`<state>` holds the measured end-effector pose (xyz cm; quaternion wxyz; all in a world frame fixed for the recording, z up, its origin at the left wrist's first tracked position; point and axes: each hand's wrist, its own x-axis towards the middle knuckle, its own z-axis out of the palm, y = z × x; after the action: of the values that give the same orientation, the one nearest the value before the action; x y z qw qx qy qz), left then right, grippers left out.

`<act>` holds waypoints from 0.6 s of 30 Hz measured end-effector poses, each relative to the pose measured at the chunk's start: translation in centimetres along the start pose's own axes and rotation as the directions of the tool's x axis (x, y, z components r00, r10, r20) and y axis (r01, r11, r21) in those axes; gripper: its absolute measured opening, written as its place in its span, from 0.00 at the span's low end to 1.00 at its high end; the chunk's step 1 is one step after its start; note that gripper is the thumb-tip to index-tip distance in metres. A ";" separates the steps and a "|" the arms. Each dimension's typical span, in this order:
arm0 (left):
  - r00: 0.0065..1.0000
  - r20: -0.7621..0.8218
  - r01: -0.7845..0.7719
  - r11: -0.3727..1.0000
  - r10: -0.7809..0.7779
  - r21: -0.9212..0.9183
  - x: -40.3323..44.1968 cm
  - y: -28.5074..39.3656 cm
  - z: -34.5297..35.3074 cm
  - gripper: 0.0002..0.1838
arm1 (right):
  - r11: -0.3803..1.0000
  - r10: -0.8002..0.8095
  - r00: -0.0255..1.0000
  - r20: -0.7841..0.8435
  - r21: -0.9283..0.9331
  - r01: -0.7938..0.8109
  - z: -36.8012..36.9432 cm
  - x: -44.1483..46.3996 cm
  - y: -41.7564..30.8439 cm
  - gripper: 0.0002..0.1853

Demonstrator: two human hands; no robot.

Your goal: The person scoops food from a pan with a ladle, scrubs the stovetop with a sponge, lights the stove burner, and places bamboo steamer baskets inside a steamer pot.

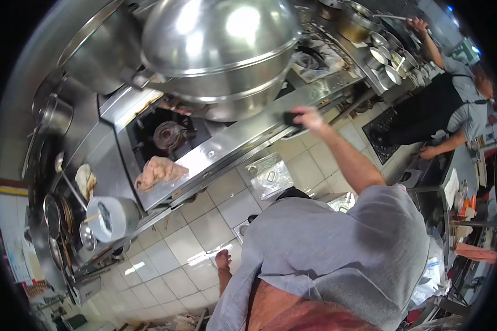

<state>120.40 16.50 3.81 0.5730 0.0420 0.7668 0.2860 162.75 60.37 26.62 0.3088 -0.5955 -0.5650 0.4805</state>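
My right hand (310, 119) is stretched out to the steel front edge of the stove (226, 144). Its fingers are closed on a small black block (294, 118), whose kind I cannot make out. Just beyond it, a large steel bowl (221, 38) sits upside down over another steel bowl (234, 102) on the stove. My left hand (223, 259) hangs low at my side over the tiled floor, fingers loosely bent, with nothing visible in it. A crumpled beige cloth (159, 174) lies on the stove's front edge, beside a bare burner (170, 136).
A white bucket (113, 219), a ladle (66, 171) and several pans (55, 215) stand at the left. A tall pot (96, 49) is at the back. To the right, a co-worker (431, 105) in a dark apron holds a pan handle. A square metal lid (270, 175) lies below the stove edge.
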 end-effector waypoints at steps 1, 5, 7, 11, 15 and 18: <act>0.999 0.043 -0.006 0.999 0.008 -0.044 2.8 -0.1 0.1 0.10 | 0.981 -0.151 0.977 -0.152 -0.144 0.129 -3.9 1.3 1.2 0.20; 0.984 0.017 -0.177 0.983 0.177 0.049 5.3 7.8 5.4 0.10 | 0.675 -0.573 0.754 -0.320 -0.706 0.213 -12.2 6.1 3.0 0.17; 0.978 0.021 -0.209 0.977 0.209 0.039 5.4 11.9 9.0 0.09 | 0.520 -0.627 0.768 -0.133 -0.805 0.285 -12.1 10.9 9.3 0.15; 0.956 -0.068 -0.284 0.959 0.284 0.007 3.6 16.9 19.0 0.09 | 0.133 -0.358 0.884 0.299 -0.921 0.366 -12.2 11.4 9.5 0.15; 0.978 0.043 -0.207 0.978 0.206 0.006 1.2 16.5 29.3 0.10 | 0.338 -0.636 0.766 0.095 -0.858 0.387 -24.5 13.6 14.1 0.18; 0.979 0.115 -0.188 0.968 0.171 0.165 -0.3 16.4 35.2 0.15 | 0.510 -0.175 0.978 -0.116 -0.860 -0.011 -32.8 16.6 11.2 0.20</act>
<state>148.02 43.74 5.75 0.5765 0.1758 0.7523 0.2659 195.47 80.32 24.11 0.0494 -0.6849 -0.7240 0.0659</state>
